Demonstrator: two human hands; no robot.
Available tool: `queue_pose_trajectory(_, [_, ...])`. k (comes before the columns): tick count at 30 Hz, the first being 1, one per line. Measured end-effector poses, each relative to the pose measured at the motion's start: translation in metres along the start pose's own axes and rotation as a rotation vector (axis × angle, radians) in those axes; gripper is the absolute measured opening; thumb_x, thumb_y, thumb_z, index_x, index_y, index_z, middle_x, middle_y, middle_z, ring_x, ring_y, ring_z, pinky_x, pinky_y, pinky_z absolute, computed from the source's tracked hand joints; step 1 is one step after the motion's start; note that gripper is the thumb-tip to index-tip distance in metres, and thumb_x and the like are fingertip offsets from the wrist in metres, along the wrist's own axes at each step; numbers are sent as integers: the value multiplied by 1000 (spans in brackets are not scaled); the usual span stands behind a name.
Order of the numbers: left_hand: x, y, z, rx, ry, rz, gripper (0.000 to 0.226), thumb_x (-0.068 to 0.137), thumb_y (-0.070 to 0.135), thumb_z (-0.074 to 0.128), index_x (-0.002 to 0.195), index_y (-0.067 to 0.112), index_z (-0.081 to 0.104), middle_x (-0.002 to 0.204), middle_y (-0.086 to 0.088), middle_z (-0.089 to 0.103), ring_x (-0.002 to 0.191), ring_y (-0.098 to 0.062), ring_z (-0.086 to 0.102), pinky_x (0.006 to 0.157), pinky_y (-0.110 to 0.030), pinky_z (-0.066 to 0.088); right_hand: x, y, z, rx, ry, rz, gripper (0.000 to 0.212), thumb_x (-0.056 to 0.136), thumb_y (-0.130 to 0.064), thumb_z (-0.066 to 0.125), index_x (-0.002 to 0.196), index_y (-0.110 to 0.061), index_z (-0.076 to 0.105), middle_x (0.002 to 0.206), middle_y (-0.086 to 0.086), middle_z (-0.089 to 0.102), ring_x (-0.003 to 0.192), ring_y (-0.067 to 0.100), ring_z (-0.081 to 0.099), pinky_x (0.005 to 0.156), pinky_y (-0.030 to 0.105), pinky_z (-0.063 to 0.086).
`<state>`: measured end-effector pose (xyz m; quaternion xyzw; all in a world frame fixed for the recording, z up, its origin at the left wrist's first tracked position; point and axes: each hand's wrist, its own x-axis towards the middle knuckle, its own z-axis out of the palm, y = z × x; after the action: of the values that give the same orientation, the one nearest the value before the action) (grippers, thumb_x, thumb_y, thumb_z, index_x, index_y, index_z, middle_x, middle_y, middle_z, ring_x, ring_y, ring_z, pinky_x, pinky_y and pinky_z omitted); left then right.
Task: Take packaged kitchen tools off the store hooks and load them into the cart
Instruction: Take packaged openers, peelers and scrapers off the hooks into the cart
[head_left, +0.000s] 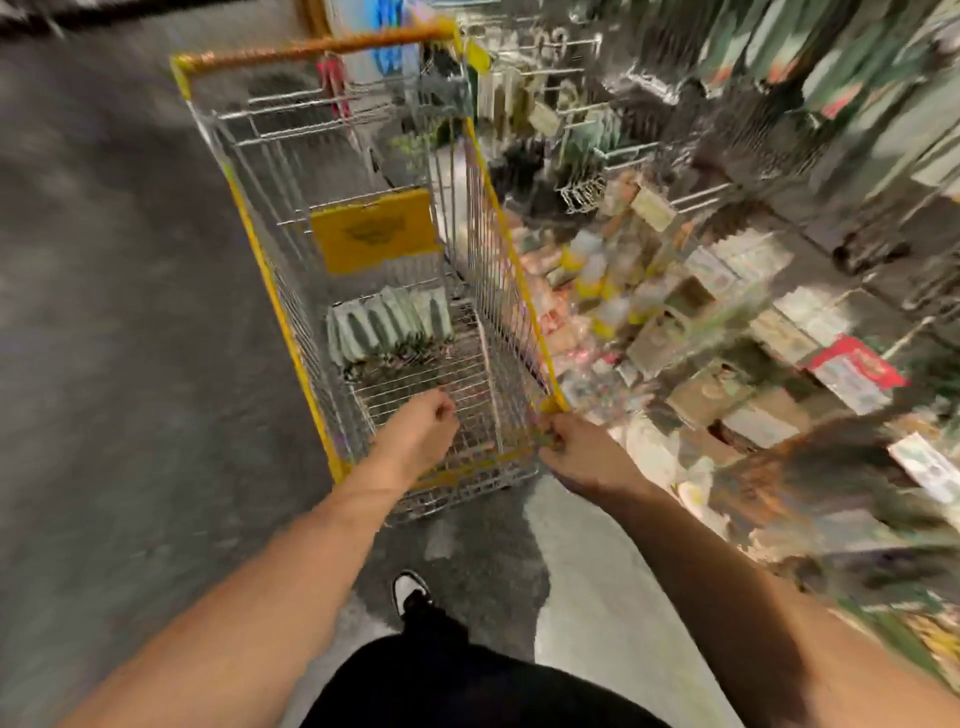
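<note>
A wire cart (270, 291) with yellow rims stands in front of me in the aisle, blurred by motion. A fanned pile of green-and-white packaged tools (389, 325) lies on its floor. My left hand (421, 431) hovers inside the near end of the cart, fingers curled, with nothing visible in it. My right hand (576, 452) grips the cart's near right corner at the yellow rim. More packaged tools (826, 78) hang on store hooks at the upper right.
Display shelves (727, 322) full of packaged goods and bottles run along the right side, close to the cart. A yellow sign (371, 231) hangs inside the cart. Grey floor (114, 312) stretches to the left. My shoe (410, 592) is below the cart.
</note>
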<state>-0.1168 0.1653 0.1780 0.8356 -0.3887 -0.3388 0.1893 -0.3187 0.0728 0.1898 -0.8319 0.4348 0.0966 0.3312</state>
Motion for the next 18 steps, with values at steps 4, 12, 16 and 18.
queue_pose_trajectory(4, [47,-47,-32,13,-76,-48,19,102,22,43,106,16,61,91,-1,63,82,-24,63,64,-32,42,54,-36,21,47,7,86,39,92,-42,53,119,-17,65,121,7,64,114,27,59,95,34,46])
queue_pose_trajectory(12, [134,-89,-52,23,-107,-102,18,102,25,40,101,19,57,91,-3,65,78,-19,61,62,-31,43,150,-61,35,62,-88,86,35,102,-27,50,131,-10,58,132,8,58,116,24,57,94,33,44])
queue_pose_trajectory(16, [180,-93,-47,-19,-121,-168,19,101,24,39,103,17,57,87,-3,63,80,-21,63,72,-35,53,210,-65,43,94,-123,85,31,101,-25,51,120,-3,62,119,14,64,101,29,64,82,38,53])
queue_pose_trajectory(18, [207,-95,-42,-22,-127,-187,19,101,21,40,105,13,57,91,-4,63,82,-22,63,77,-39,55,242,-65,50,97,-144,76,27,101,-21,50,117,-5,63,112,11,67,90,21,65,66,25,50])
